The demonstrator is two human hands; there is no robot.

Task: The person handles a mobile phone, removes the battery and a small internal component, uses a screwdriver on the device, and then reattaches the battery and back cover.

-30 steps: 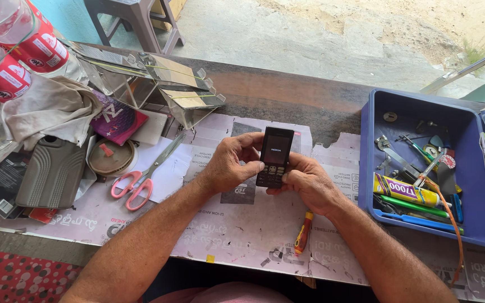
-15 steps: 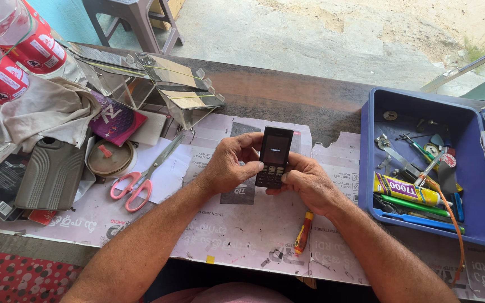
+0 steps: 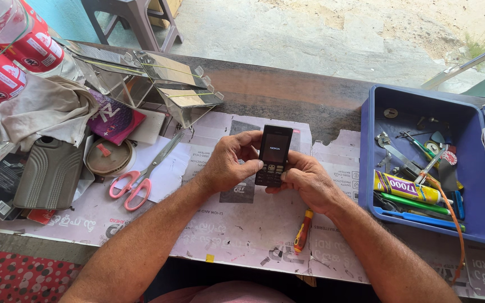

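We hold a black keypad phone (image 3: 274,155) upright above the paper-covered bench, mid-scene. Left hand (image 3: 230,164) clasps its left edge, thumb on the keys; right hand (image 3: 305,181) cups the lower right corner. We judge it light, rigid, smooth-sided: best gripped by the edges.

The small dark screen of the black keypad phone (image 3: 273,156) sits mid-counter, unlit. Far left stand clear plastic bottles with red-and-white labels (image 3: 0,78). A magenta printed packet (image 3: 114,119) lies beside them. In the blue plastic tray (image 3: 481,224) at right lies a yellow glue tube (image 3: 404,187).
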